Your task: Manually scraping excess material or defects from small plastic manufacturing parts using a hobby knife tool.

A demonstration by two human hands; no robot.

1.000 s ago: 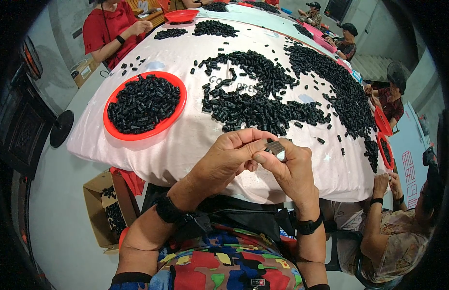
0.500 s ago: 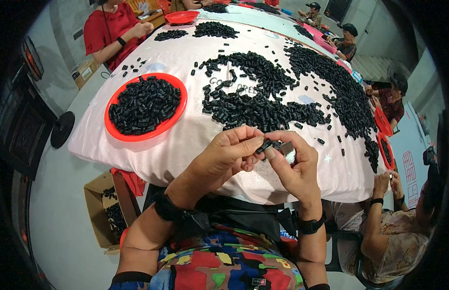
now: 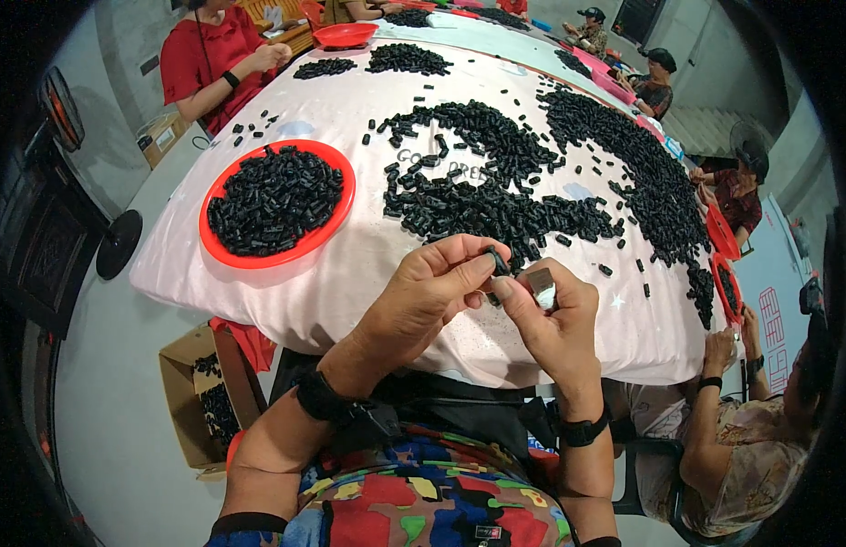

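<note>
Near the table's front edge, my left hand (image 3: 423, 292) is closed, pinching a small black plastic piece (image 3: 498, 263) between thumb and forefinger. My right hand (image 3: 564, 328) is curled just beside it, thumb tip close to the piece. A flat, shiny metal blade-like piece (image 3: 542, 289) lies against the right forefinger, behind the thumb; how it is held is partly hidden by the fingers. Beyond both hands spreads a heap of similar short black pieces (image 3: 459, 210) on the pale pink cloth (image 3: 350, 301).
A red basin (image 3: 347, 214) full of black pieces stands at the left. Below the table's left corner sits a cardboard box (image 3: 181, 383) with more pieces. A longer heap (image 3: 655, 196) runs along the right side. Co-workers sit around the table, one close at my right (image 3: 742, 438).
My hands have drawn slightly apart at the fingertips. The black piece has tilted more upright in my left fingers, and the metal piece at my right forefinger now shows more fully.
</note>
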